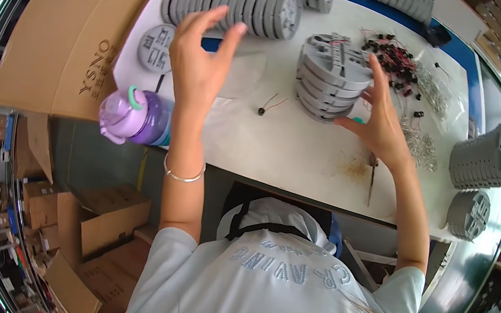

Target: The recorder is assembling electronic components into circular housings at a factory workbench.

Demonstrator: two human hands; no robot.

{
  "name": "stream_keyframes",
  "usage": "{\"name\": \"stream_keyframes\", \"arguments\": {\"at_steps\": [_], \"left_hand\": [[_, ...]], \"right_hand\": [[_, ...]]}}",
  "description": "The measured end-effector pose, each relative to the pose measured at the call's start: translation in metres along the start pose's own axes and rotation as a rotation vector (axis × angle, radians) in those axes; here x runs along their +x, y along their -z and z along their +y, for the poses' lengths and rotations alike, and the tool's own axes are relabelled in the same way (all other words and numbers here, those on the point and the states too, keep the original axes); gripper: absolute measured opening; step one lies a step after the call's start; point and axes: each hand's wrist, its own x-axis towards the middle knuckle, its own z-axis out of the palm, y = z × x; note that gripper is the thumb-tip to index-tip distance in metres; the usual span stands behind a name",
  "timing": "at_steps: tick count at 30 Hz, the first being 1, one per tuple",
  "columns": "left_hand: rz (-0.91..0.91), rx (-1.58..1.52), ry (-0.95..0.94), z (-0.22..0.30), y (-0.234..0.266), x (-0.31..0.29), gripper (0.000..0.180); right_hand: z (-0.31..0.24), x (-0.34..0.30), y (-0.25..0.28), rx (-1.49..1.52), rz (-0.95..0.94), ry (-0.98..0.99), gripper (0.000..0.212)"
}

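A purple bottle (153, 119) is at the near left corner of the surface (277, 154). Left hand (198, 74) is empty, fingers spread wide, near a row of gray discs (256, 11). The gray disc stack (332, 78) sits off toward the right edge. Right hand (387, 131) curves round its right side, fingers apart, can't tell if they're actually gripping.

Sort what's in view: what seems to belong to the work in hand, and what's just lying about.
Likely part of the work:
- stack of grey discs beside the right hand
- rows of grey discs by the left hand
- black parts with wires

Probably just lying about:
- purple bottle
- open cardboard box on the floor
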Motion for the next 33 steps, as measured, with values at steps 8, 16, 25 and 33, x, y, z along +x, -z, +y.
{"name": "stream_keyframes", "arguments": {"at_steps": [8,16,25,33], "left_hand": [[0.163,0.739,0.075,-0.062,-0.005,-0.022,0.075],[0.124,0.184,0.092,-0.032,-0.012,-0.025,0.077],[-0.622,-1.031,0.152,0.011,-0.078,-0.021,0.111],[-0.527,-1.126,0.024,-0.013,-0.103,-0.036,0.102]], "right_hand": [[-0.002,0.001,0.009,0.025,0.001,0.059,0.101],[0.000,0.009,0.010,-0.014,0.036,0.145,0.075],[0.006,0.018,0.023,0.131,-0.023,0.062,0.065],[-0.021,0.018,0.022,0.090,-0.048,0.118,0.070]]}}
